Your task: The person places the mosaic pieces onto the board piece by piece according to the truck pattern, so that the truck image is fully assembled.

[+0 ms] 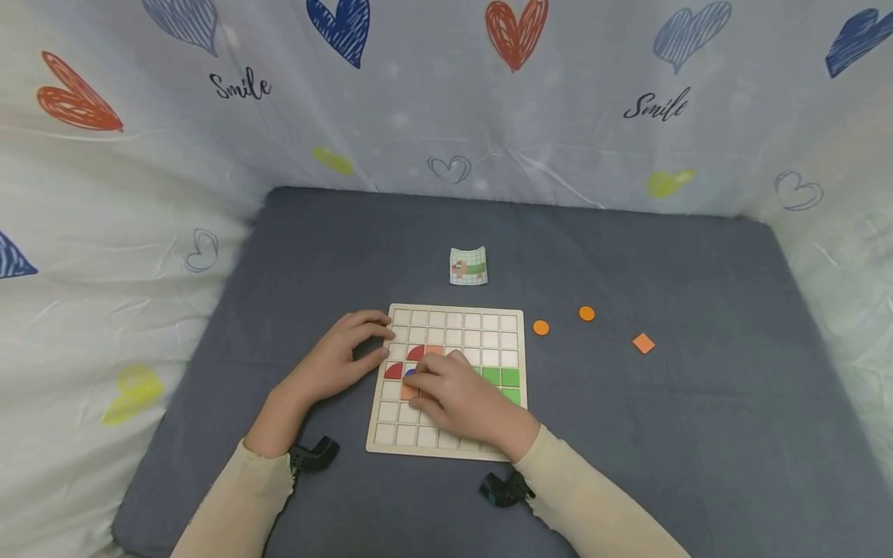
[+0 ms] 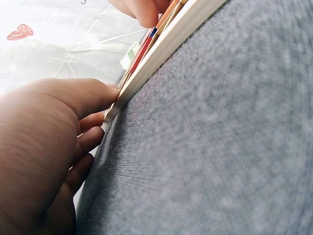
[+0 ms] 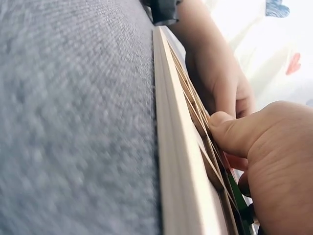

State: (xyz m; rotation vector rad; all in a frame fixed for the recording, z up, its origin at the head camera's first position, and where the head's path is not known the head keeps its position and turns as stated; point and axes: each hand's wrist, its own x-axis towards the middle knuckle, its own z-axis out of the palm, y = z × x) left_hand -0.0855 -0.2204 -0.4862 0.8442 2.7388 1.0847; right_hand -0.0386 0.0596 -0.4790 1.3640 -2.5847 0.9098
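Note:
A wooden grid board (image 1: pixel 446 455) lies on the dark grey surface. My left hand (image 1: pixel 349 349) rests at its left edge, with loosely extended fingers touching the frame; the left wrist view shows the thumb (image 2: pixel 100 95) against the rim. Over the middle of the board is my right hand (image 1: pixel 453 391), its thumb and forefinger at the left-hand cells. Near these fingertips are an orange square (image 1: pixel 408 392), a partly covered blue piece (image 1: pixel 410 373) and a red quarter-circle (image 1: pixel 394 370). Whether the fingers pinch a piece is hidden. Green squares (image 1: pixel 510 377) fill cells at the right.
A small printed pattern card (image 1: pixel 468 266) lies beyond the board. Right of the board are two orange discs (image 1: pixel 541 328) and a loose orange square tile (image 1: pixel 643 343). A white curtain (image 1: pixel 446 116) printed with hearts surrounds the back and sides.

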